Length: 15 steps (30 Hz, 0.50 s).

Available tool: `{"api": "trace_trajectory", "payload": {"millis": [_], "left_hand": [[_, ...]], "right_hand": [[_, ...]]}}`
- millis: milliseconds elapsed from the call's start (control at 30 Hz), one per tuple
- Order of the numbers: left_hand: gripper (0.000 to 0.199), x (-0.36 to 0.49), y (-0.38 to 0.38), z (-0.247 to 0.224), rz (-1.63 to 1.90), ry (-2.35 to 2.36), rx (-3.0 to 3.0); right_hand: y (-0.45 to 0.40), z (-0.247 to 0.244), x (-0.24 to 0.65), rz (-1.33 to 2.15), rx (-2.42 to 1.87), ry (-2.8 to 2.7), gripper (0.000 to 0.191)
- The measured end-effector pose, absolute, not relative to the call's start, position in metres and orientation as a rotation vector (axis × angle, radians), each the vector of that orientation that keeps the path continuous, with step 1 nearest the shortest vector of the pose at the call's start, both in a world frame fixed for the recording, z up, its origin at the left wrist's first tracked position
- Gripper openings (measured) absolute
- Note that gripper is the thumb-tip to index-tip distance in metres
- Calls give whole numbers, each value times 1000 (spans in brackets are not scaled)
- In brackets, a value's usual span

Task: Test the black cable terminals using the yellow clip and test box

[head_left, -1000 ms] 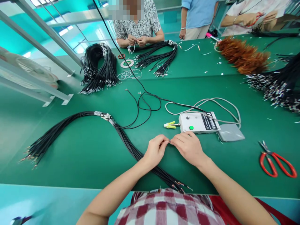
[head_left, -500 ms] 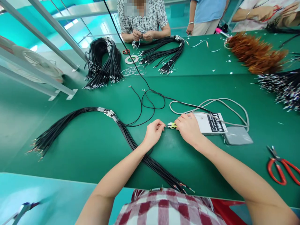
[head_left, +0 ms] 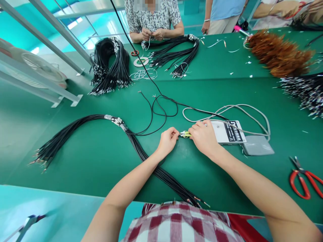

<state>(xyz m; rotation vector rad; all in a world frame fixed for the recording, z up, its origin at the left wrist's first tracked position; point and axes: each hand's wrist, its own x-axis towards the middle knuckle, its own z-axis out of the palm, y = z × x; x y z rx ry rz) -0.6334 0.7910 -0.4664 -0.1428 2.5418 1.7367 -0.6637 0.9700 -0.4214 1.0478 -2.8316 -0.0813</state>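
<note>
My left hand [head_left: 168, 140] is closed in a pinch on the end of a thin black cable, most of which its fingers hide. Just to the right, my right hand [head_left: 205, 137] grips small pliers with yellow-green handles [head_left: 186, 134]. Their jaws point left and almost meet my left fingertips. Under my left forearm passes a bundle of black cables [head_left: 137, 145], tied near its upper bend, with bare ends toward the table's front edge. A white box with a black label [head_left: 224, 131] lies right behind my right hand.
A grey pedal [head_left: 258, 146] and a looped grey cord [head_left: 248, 107] lie by the box. Red-handled pliers [head_left: 300, 178] rest at the right. Across the green table [head_left: 214, 90], a person handles white string beside black cable bundles [head_left: 111, 67]. Brown feathers [head_left: 281, 53] lie far right.
My left hand has shifted slightly, and the pliers' jaws now sit closer to its fingertips. The view has tilted a little; the things on the table stay in place.
</note>
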Motion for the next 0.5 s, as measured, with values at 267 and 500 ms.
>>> {"api": "trace_trajectory", "payload": {"millis": [267, 500], "left_hand": [[12, -633, 792, -465, 1712, 2566, -138], [12, -632, 792, -463, 1706, 2565, -142]], "right_hand": [[986, -416, -650, 126, 992, -2712, 24], [1047, -432, -597, 535, 562, -2440, 14]]}}
